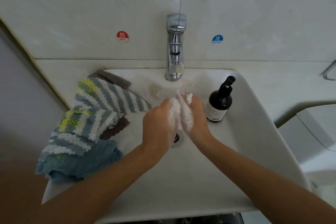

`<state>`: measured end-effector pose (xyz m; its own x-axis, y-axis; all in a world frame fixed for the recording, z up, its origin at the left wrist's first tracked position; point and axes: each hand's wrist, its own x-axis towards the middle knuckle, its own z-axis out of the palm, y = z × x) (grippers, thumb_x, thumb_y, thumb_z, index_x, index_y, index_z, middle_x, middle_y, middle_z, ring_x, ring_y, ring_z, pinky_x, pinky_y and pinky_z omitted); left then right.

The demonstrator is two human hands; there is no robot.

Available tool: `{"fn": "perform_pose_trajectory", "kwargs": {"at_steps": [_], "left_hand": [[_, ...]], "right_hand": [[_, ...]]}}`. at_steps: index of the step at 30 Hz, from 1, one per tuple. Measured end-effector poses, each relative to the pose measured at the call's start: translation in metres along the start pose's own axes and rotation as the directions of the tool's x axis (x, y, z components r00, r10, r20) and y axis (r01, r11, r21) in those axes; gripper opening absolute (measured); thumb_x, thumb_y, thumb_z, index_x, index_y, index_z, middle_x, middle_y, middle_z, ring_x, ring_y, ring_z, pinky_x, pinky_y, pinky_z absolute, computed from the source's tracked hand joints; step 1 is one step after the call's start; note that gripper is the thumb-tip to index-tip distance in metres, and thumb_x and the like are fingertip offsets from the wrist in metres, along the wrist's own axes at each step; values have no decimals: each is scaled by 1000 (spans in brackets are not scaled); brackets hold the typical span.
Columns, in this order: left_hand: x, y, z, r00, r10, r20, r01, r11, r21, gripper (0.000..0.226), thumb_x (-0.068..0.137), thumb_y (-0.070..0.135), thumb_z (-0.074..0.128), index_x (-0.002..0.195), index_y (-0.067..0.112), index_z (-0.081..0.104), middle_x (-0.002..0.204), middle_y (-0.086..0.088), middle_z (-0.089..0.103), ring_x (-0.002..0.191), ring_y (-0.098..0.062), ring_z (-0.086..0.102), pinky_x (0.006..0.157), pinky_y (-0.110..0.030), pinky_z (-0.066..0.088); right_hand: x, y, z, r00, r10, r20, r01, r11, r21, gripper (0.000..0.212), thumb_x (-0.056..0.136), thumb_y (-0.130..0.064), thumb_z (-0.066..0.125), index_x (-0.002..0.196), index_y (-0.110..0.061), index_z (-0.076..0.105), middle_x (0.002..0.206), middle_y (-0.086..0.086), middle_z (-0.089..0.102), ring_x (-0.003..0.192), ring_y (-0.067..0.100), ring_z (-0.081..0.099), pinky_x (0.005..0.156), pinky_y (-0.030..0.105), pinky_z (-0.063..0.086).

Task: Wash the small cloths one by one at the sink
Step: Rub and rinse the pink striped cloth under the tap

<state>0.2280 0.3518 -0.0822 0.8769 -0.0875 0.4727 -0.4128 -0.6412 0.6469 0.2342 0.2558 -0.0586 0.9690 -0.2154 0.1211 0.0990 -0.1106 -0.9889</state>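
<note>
Over the middle of the white sink, below the chrome tap, my left hand and my right hand press together around a small white cloth thick with soap foam. Both hands grip it; most of the cloth is hidden between the palms and under the foam. A pile of other cloths lies on the sink's left rim: a striped blue, white and yellow one on top, a brown one beneath, a plain blue one nearest me.
A dark soap pump bottle stands on the sink's right side, close to my right hand. The drain sits just under my wrists. Hot and cold stickers flank the tap on the tiled wall. A mirror edge runs along the top.
</note>
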Motion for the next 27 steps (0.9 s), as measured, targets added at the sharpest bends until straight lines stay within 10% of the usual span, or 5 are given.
{"fn": "perform_pose_trajectory", "kwargs": {"at_steps": [9,14,19,27], "left_hand": [[11,-12,9,994,-112,-10,111,994,-23,17,90,22,47,81,13,58,67,13,49,65,-13,54,65,-36,51],[-5,23,0,972,-227,51,230,907,-351,35,73,48,39,78,20,59,83,-29,64,80,-46,61,76,-59,51],[19,-9,2,995,-85,51,87,996,-36,50,81,49,32,82,8,60,72,5,54,66,-14,54,66,-40,53],[5,0,20,991,-76,108,89,989,-120,28,89,28,47,100,5,59,86,-3,59,83,-22,61,83,-35,51]], "right_hand": [[-8,5,-3,987,-126,99,154,920,-361,37,102,-27,46,64,-27,47,58,-11,55,62,7,58,64,31,48],[2,6,-10,988,-149,33,153,971,-186,49,99,-15,52,54,-25,36,47,-16,37,50,-3,34,52,20,29],[-10,1,-4,991,-91,100,108,978,-178,42,102,-19,50,61,-29,48,52,-14,48,51,-1,47,55,20,38],[3,11,-17,999,38,38,-32,989,-143,45,97,-2,53,61,-26,39,54,-18,43,47,-3,43,54,24,34]]}}
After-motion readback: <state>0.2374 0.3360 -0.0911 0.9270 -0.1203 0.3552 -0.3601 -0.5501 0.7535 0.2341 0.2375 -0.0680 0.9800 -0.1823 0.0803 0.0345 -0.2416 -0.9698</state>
